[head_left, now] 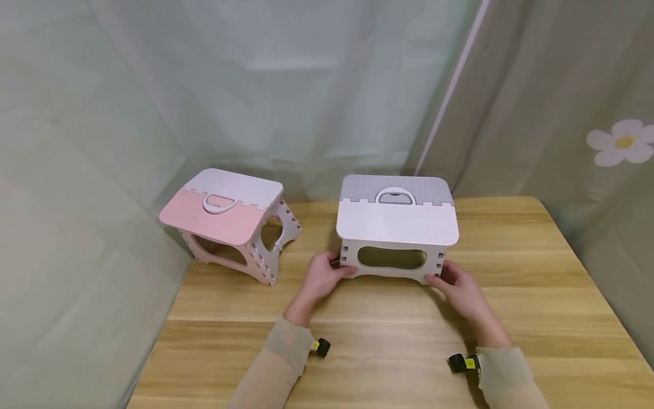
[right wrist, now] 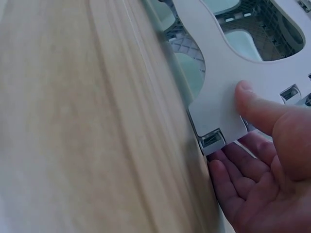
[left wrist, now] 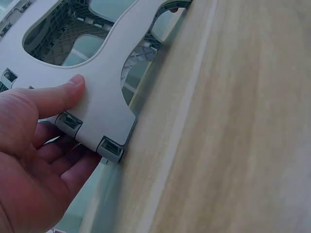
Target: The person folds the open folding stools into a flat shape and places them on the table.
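Observation:
A folding step stool (head_left: 397, 221) with a grey and white top and a white handle stands unfolded and upright on the table. My left hand (head_left: 324, 276) grips its near left leg, thumb on the front panel and fingers curled behind the hinged edge, as the left wrist view shows. At the near right leg, my right hand (head_left: 460, 287) holds the panel (right wrist: 218, 107) the same way, with the thumb in front and the fingers bent behind. Both hands are low, close to the tabletop.
A second folding stool (head_left: 219, 207), pink and white, stands unfolded at the back left, turned at an angle. The wooden table (head_left: 388, 352) is bordered by pale curtains (head_left: 317, 85) behind and at the sides. A camera is strapped to each wrist.

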Motion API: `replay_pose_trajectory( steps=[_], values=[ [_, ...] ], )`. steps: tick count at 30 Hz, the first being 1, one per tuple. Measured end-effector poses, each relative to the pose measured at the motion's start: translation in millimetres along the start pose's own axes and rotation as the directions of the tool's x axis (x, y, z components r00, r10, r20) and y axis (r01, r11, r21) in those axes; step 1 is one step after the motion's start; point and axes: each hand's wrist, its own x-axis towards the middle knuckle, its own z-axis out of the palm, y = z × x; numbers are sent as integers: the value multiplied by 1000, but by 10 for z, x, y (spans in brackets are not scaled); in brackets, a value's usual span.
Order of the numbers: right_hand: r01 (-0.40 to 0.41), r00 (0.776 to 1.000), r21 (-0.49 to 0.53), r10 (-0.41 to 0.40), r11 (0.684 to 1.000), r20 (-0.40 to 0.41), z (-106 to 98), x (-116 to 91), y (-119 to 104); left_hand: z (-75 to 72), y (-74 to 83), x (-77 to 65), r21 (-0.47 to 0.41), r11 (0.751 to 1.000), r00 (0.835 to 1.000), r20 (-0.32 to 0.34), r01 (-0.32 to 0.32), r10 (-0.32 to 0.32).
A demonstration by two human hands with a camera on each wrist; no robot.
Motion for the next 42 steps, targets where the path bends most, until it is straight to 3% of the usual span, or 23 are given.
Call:
replay_pose_trajectory(
  steps=[31, 42],
  values=[
    [-49, 999, -22, 49, 999, -13, 3, 24, 70, 17, -105, 0, -10, 1000, 1000, 13, -14, 14],
    [-47, 999, -12, 47, 999, -24, -2, 24, 55, 26, -91, 20, 30, 999, 999, 6, -42, 42]
  ],
)
